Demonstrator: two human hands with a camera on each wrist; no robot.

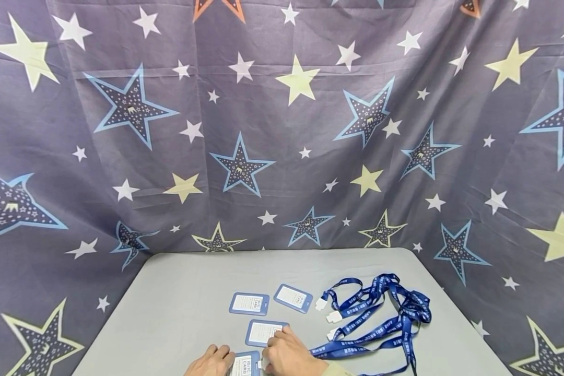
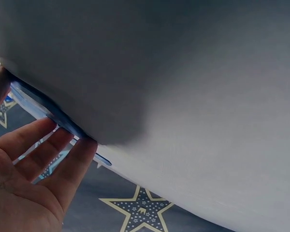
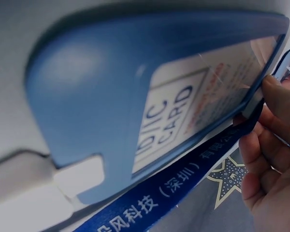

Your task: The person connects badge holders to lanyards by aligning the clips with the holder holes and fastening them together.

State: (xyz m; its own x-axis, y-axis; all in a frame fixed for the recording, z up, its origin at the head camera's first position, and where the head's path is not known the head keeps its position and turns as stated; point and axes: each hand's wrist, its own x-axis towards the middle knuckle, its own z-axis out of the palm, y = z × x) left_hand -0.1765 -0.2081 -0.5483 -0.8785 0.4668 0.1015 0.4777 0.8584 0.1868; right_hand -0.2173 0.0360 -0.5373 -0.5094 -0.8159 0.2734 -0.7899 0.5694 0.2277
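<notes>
At the table's near side, my left hand (image 1: 211,361) holds a blue ID badge holder (image 1: 248,361) by its left edge. In the left wrist view, its fingers (image 2: 82,157) lie along the holder's rim. Against the holder's right end, my right hand (image 1: 289,355) pinches the end of a blue lanyard (image 3: 183,174) with a white clip (image 3: 253,102). Part of the clip is hidden by the fingers. Just beyond the hands lies another badge holder (image 1: 263,332), its right corner overlapped by the right hand; its "ID/IC CARD" insert looms large in the right wrist view.
Two more badge holders, one at left (image 1: 249,303) and one at right (image 1: 293,298), lie flat farther back. A tangled heap of blue lanyards (image 1: 413,308) with several white clips (image 1: 334,317) spreads over the right side of the grey table (image 1: 178,292). A star-patterned curtain (image 1: 282,125) surrounds the table.
</notes>
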